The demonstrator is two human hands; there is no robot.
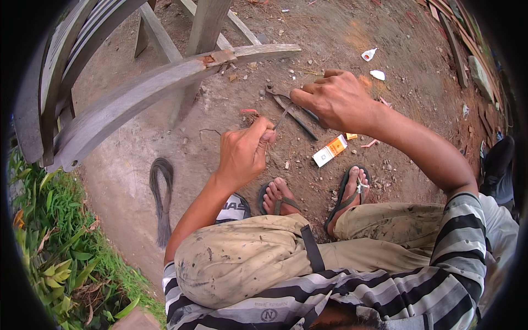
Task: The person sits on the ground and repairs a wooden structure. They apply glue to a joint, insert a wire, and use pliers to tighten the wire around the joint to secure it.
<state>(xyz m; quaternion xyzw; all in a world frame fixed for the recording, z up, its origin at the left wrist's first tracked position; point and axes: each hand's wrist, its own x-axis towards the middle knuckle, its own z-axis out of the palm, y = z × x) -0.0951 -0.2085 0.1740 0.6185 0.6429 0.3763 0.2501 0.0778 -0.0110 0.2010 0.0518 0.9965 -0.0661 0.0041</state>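
Observation:
My left hand [242, 153] is closed in a pinch on a piece of thin wire [283, 117], one end of which sticks out to the left of the fist. Slightly higher and to the right, my right hand [336, 102] is curled closed around the wire's other side; its fingertips are partly hidden. Beneath the right hand, a pair of pincers [300, 122] with dark handles appears to lie on the dirt. A looped bundle of grey wire [161, 201] rests on the ground left of my left forearm.
A weathered wooden frame with a curved beam [135, 91] stands at the upper left. An orange-and-white carton [330, 151] lies before my sandalled feet, with two small white bottles [369, 54] farther off. Plants [71, 247] border the left; planks [454, 49] lie far right.

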